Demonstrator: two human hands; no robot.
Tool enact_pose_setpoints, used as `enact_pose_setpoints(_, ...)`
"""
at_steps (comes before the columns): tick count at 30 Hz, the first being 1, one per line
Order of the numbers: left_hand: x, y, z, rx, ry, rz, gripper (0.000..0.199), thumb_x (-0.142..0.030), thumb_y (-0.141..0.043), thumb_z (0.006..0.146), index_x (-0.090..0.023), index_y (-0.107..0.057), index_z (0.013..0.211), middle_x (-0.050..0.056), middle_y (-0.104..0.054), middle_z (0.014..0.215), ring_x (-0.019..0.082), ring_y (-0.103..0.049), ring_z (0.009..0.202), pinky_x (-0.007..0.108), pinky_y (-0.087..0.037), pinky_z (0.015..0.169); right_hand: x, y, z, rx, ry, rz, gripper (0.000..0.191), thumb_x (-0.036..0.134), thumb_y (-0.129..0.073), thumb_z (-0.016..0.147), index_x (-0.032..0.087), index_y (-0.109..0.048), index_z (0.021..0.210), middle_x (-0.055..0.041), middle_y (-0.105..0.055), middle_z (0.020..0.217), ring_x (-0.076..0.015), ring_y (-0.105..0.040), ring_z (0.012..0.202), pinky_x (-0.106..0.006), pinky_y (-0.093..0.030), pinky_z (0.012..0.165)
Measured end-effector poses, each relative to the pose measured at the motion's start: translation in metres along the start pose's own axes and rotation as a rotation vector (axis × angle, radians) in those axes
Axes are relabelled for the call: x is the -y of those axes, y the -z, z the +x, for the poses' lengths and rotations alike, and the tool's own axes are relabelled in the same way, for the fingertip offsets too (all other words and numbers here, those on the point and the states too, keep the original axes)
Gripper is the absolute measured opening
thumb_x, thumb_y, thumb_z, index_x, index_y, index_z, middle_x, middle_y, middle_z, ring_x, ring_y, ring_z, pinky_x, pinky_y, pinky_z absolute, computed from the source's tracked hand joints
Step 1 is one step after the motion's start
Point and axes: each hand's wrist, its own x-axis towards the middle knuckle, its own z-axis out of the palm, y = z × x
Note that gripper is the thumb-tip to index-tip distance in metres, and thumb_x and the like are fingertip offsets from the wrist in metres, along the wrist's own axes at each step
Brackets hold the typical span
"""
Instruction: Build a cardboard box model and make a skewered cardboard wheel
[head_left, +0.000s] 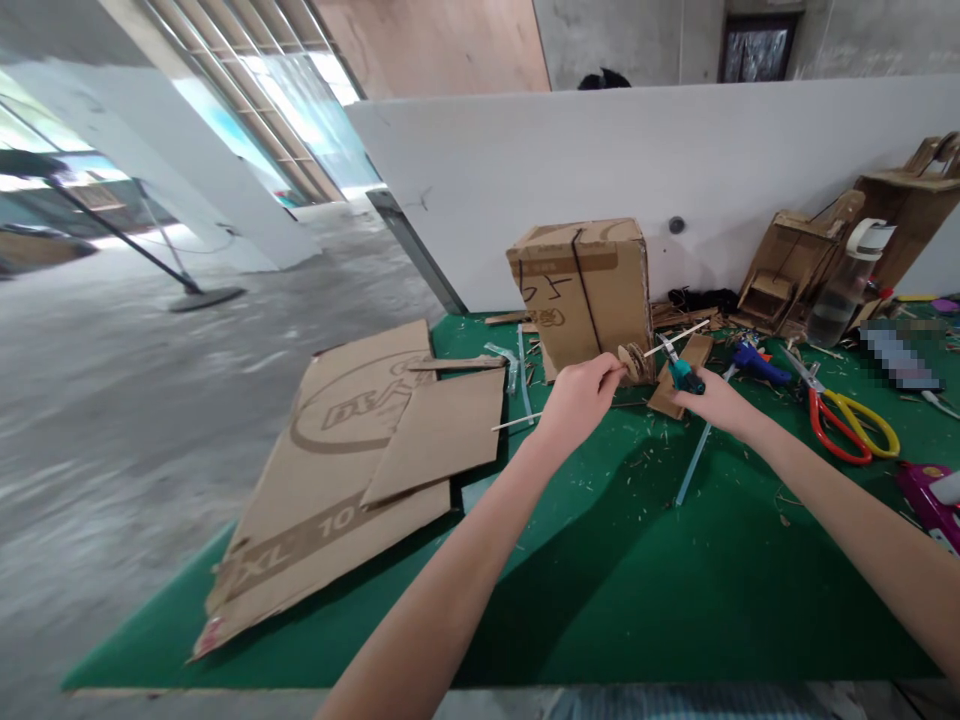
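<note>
My left hand (pixel 579 398) is closed around a thin wooden stick (pixel 682 336) that juts out on both sides of the fist. Small cardboard discs (pixel 634 364) sit on the stick beside my fingertips. In my closed right hand (pixel 716 400) are teal-handled pliers (pixel 684 374), their jaws close to the stick just right of the discs; whether they touch it I cannot tell. Directly behind the hands stands a cardboard box (pixel 592 290) with a dark cord down its front. A cardboard strip (pixel 681 380) lies under the pliers.
Flat cardboard sheets (pixel 337 430) cover the left of the green table (pixel 637 600). To the right lie a blue glue gun (pixel 763 364), red-and-yellow scissors (pixel 847 425) and a magenta tool (pixel 930 500). A bottle (pixel 844 285) and cardboard constructions (pixel 791 265) stand behind, against a white partition (pixel 487 190).
</note>
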Motion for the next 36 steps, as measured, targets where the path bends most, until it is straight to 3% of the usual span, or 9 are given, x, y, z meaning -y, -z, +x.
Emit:
enact_pose_setpoints(5,-0.015,0.015,0.032,0.036,-0.014,0.135,0.022,-0.024,-0.047,0.092,-0.018,-0.065,0.080,0.005,-0.065,0.067,0.017,-0.058,0.061,0.027,-0.036,0.058,0.000,0.002,0.018,0.117,-0.098,0.354,0.029,0.037,-0.079,0.065,0.018,-0.060,0.074,0.0003,-0.059,0.063,-0.0156,-0.055,0.063,-0.031,-0.046,0.063)
enact_pose_setpoints(12,-0.044,0.020,0.072,0.076,-0.004,0.269,0.023,-0.020,-0.046,0.093,-0.014,-0.067,0.087,0.010,-0.065,0.074,0.022,-0.062,0.068,0.032,-0.042,0.065,0.001,0.018,0.044,0.211,-0.185,0.555,0.025,0.031,-0.078,0.068,0.016,-0.059,0.077,-0.0029,-0.062,0.064,-0.0147,-0.058,0.054,-0.030,-0.050,0.052)
enact_pose_setpoints(18,-0.049,0.020,0.068,0.095,0.029,0.307,0.022,-0.018,-0.046,0.092,-0.013,-0.067,0.088,0.010,-0.063,0.072,0.023,-0.063,0.069,0.031,-0.043,0.063,-0.009,0.009,0.045,0.236,-0.238,0.606,0.029,0.034,-0.078,0.071,0.017,-0.055,0.078,-0.0023,-0.061,0.060,-0.0153,-0.058,0.050,-0.029,-0.049,0.045)
enact_pose_setpoints(25,-0.041,0.018,0.063,0.125,0.020,0.333,0.024,-0.018,-0.045,0.092,-0.015,-0.067,0.084,0.010,-0.064,0.072,0.022,-0.061,0.065,0.031,-0.040,0.059,-0.009,-0.006,0.036,0.173,-0.228,0.614,0.032,0.039,-0.076,0.074,0.020,-0.050,0.076,0.0038,-0.054,0.053,-0.0091,-0.047,0.039,-0.022,-0.038,0.034)
enact_pose_setpoints(32,-0.025,0.015,0.054,0.084,0.014,0.266,0.021,-0.019,-0.048,0.090,-0.017,-0.064,0.077,0.008,-0.064,0.068,0.021,-0.060,0.063,0.030,-0.037,0.057,-0.008,-0.012,0.029,0.193,-0.212,0.584,0.031,0.040,-0.075,0.073,0.020,-0.052,0.077,0.0035,-0.054,0.052,-0.0099,-0.047,0.039,-0.023,-0.037,0.033)
enact_pose_setpoints(36,-0.017,0.014,0.043,0.077,0.016,0.210,0.017,-0.020,-0.050,0.090,-0.018,-0.063,0.079,0.008,-0.066,0.070,0.020,-0.059,0.061,0.029,-0.036,0.057,-0.006,-0.004,0.019,0.232,-0.197,0.574,0.031,0.039,-0.077,0.071,0.019,-0.056,0.082,-0.0003,-0.061,0.061,-0.0132,-0.057,0.049,-0.026,-0.046,0.042)
